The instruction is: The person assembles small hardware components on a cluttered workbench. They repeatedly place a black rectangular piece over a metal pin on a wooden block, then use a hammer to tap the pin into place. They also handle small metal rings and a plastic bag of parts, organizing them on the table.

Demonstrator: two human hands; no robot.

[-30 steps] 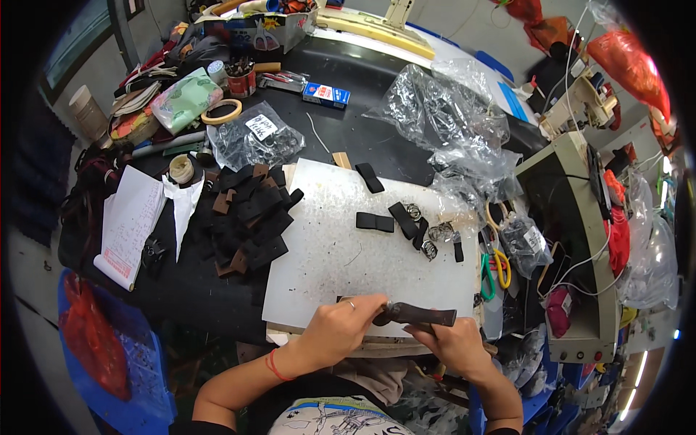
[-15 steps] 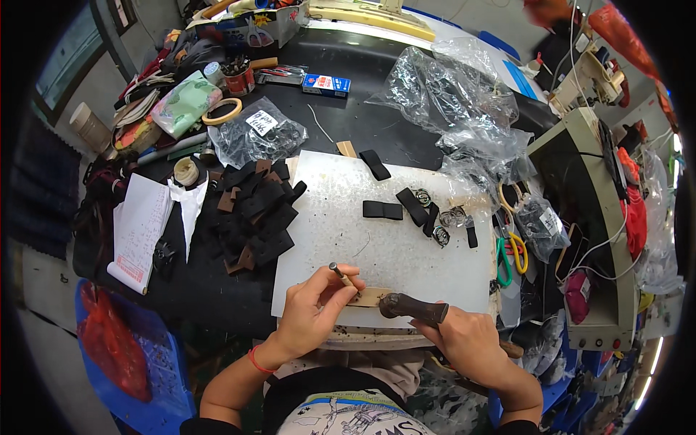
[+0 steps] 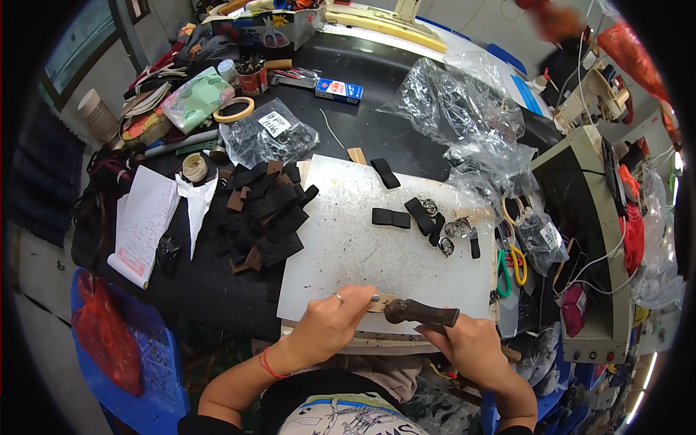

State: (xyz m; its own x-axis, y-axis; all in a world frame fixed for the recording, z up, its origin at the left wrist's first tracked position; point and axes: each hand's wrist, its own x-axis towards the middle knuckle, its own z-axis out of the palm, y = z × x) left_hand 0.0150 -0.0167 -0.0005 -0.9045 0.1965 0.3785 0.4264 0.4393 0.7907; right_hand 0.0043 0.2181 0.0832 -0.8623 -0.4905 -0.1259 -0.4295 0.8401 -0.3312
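At the near edge of the white work board (image 3: 326, 254), my left hand (image 3: 330, 322) is closed round a thin metal punch (image 3: 375, 297); only its round end shows past the fingers. Beneath it lies a narrow beige strip (image 3: 381, 305), partly hidden by the hand and the hammer. My right hand (image 3: 471, 344) grips a hammer (image 3: 424, 314) with a dark brown head, held just right of the punch and apart from it. On the board's right half lie several black strap pieces (image 3: 391, 217) beside silvery rings (image 3: 446, 247).
A heap of black and brown strap pieces (image 3: 264, 217) borders the board on the left, next to an open notebook (image 3: 141, 225). Scissors with green and yellow handles (image 3: 518, 266) lie on the right. Clear plastic bags (image 3: 457, 101) and a blue box (image 3: 339, 90) are behind.
My left hand has turned and moved slightly right, bringing the tilted punch more end-on to view. The hammer stays close beside it. The whole view has shifted a little.
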